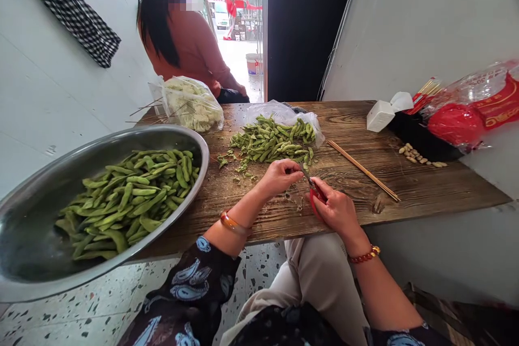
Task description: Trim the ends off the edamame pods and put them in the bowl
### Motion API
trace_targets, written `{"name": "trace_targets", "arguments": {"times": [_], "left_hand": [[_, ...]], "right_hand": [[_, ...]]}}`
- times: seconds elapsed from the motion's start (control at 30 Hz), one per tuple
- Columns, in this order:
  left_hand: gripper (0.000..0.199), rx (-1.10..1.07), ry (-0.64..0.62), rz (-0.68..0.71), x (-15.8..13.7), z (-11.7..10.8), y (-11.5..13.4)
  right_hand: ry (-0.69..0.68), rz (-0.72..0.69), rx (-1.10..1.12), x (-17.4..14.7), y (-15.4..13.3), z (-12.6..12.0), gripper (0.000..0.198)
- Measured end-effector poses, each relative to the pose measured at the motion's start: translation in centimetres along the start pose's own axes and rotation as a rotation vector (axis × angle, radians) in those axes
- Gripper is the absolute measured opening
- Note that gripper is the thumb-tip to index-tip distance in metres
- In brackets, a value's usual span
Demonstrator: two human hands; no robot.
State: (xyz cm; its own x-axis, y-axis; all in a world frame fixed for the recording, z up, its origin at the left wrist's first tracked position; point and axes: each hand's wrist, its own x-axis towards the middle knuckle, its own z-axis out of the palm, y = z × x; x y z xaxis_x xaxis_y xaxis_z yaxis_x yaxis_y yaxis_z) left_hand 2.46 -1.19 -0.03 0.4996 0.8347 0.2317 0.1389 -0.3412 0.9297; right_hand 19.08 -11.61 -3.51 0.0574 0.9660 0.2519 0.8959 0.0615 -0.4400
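Hands, left [281, 175] and right [334, 205], meet over the tabletop [348, 124]. Left of them sits a metal basin [28, 232] of pods; just far, a pod pile [273, 143] spreads left-right, nearer the left hand, which pinches seemingly a pod [302, 167]; right grips scissors [312, 201], blades pointing far-left.

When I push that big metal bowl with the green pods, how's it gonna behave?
The metal bowl should stay stiff, judging by its smooth, rigid-looking wall. It will probably feel heavy, given the heap of green pods inside. They lie loose, so some may slide if it tilts.
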Motion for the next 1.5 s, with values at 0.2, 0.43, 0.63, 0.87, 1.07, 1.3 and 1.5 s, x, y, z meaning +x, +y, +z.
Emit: {"name": "trace_targets", "arguments": {"times": [0.2, 0.43, 0.63, 0.87, 1.07, 1.3, 1.5], "left_hand": [[0.022, -0.370, 0.027, -0.162, 0.0, -0.1, -0.2], [0.034, -0.804, 0.075, -0.295, -0.1, -0.5, -0.1], [0.037, -0.838, 0.005, -0.312, -0.2, 0.1, 0.0], [0.038, -0.780, -0.105, -0.317, -0.5, 1.0, -0.2], [0.036, -0.698, -0.131, -0.252, -0.7, 1.2, 0.1], [0.033, -0.663, -0.105, -0.252, -0.7, 1.0, -0.2], [0.032, -0.637, -0.074, -0.291, -0.6, 0.9, -0.1]], "right_hand": [[0.057, 0.025, 0.058, -0.1, 0.4, 0.4, 0.046], [0.096, 0.087, 0.128, 0.1, 0.5, 0.7, 0.048], [0.086, 0.048, 0.101, 0.1, 0.0, 0.3, 0.047], [0.066, 0.039, 0.093, 0.1, 0.1, 0.3, 0.050], [0.050, 0.014, 0.084, 0.0, 0.3, 0.4, 0.052], [0.055, -0.004, -0.002, -0.2, 0.5, 0.5, 0.046], [0.070, -0.025, -0.082, -0.2, 0.2, 0.3, 0.046]]}}
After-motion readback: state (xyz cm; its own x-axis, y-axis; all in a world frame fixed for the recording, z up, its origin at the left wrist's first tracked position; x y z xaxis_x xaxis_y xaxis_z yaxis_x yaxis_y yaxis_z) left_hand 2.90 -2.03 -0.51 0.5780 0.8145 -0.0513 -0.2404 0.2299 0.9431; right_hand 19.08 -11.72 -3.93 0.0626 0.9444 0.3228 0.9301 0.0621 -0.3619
